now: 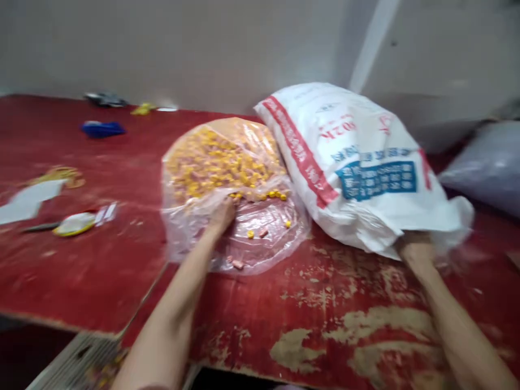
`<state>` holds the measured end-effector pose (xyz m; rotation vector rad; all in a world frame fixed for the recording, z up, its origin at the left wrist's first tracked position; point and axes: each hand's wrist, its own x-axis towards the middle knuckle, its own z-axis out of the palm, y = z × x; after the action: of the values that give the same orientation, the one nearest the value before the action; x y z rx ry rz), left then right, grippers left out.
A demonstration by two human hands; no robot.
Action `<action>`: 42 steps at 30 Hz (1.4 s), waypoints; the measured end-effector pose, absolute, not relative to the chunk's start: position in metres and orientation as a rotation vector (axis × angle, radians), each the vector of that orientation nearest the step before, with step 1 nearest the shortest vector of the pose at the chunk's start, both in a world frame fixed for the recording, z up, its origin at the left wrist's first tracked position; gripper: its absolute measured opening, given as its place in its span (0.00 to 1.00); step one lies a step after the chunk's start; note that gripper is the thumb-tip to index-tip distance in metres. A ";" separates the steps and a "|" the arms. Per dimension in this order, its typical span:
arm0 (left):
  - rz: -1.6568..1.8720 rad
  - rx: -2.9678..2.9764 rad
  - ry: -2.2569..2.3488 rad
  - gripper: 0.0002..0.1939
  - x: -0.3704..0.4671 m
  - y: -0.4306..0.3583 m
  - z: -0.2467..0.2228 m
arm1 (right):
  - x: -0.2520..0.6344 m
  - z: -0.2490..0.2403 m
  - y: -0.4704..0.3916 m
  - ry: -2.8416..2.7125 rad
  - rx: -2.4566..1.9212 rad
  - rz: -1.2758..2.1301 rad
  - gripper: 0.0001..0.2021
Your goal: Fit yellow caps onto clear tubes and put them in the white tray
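Observation:
A clear plastic bag [182,230] lies on the red table, filled with many small yellow and pink pieces [219,162]. At the bag's mouth, my left hand [222,215] is closed on the plastic film of the upper layer. A few loose pieces, yellow and pink, rest on the lower film to its right. Beside this bag leans a large white woven sack [365,141] with red and blue print. My right hand [416,246] reaches into the sack's open mouth, its fingers hidden inside.
Peeling paint marks the red table [252,314]. On the left are a white paper [30,200], a yellow-rimmed round item [75,223], yellow bands [60,176] and a blue item [101,129]. Another pale bag [487,162] sits at the far right, and a wall stands behind.

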<state>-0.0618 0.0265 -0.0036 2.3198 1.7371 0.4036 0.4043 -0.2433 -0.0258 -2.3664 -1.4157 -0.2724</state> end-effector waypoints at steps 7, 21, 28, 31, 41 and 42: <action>0.969 2.297 1.482 0.11 -0.060 -0.028 -0.016 | 0.391 -0.023 -0.296 -1.236 -2.453 -0.114 0.20; 0.606 1.026 0.553 0.17 0.004 -0.225 -0.018 | 0.194 -0.002 -0.319 -1.599 -1.535 1.009 0.16; 0.332 0.869 0.392 0.36 -0.016 -0.216 -0.025 | 0.166 -0.021 -0.328 -1.551 -1.419 1.184 0.17; 0.433 0.711 0.441 0.35 -0.012 -0.220 -0.024 | 0.153 -0.022 -0.329 -1.794 -1.369 0.892 0.14; 0.438 0.639 0.836 0.43 -0.018 -0.243 -0.026 | 0.111 -0.004 -0.324 -2.276 -1.082 0.473 0.13; 0.443 0.710 0.884 0.42 -0.026 -0.244 -0.023 | 0.109 -0.007 -0.322 -2.289 -1.066 0.458 0.14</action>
<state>-0.0257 -0.2442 -0.0226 0.7102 0.8836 0.4431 0.1095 -0.3224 -0.0071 -1.0663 -2.2889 0.4584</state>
